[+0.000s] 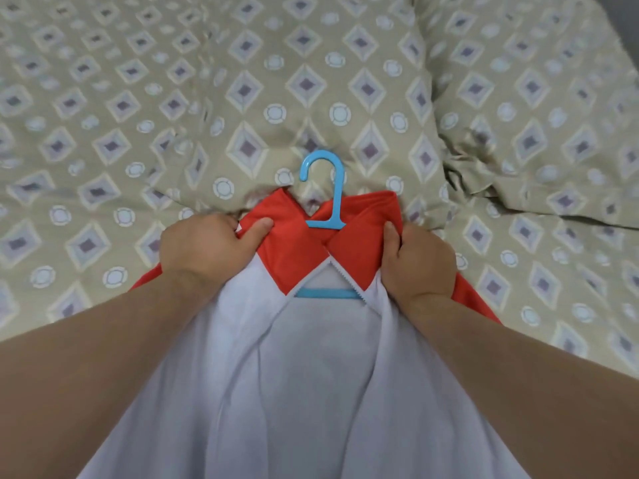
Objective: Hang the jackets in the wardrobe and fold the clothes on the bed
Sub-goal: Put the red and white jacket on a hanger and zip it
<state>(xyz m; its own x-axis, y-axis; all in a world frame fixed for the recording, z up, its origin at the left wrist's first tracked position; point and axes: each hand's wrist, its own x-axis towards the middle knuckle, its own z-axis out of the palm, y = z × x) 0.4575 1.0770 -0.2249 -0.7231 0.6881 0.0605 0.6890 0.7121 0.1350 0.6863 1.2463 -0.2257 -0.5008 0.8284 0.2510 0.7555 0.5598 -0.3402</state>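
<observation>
Both hands are locked on the jacket's shoulders. The left hand [204, 243] pinches the cloth beside the collar, thumb laid flat on the red fabric and fingers curled out of sight over the edge. The right hand [415, 261] mirrors it on the other side, thumb pointing up along the collar flap and fingers wrapped round the fold behind it. That is a firm, closed hold on each side, with nothing else in either hand.

Between them lies the red-and-white zip-front fabric jacket [294, 261], spread on the bed with its collar pointing away from the person and its white body running down between the forearms to the bottom edge of the view. A strip of red shows past each wrist. The front is parted at the neck, and a toothed zip edge runs down the right-hand opening.

Inside sits the light blue plastic clothes hanger [334, 202]. Its hook pokes out beyond the collar and lies on the bedding, curling over to the left, while its lower crossbar shows through the gap in the open front. The hanger's shoulders are hidden under the red cloth.

Underneath is the beige bedspread patterned with grey diamonds and pale circles [138, 98], creased around the collar and bunched into deeper folds on the right.
</observation>
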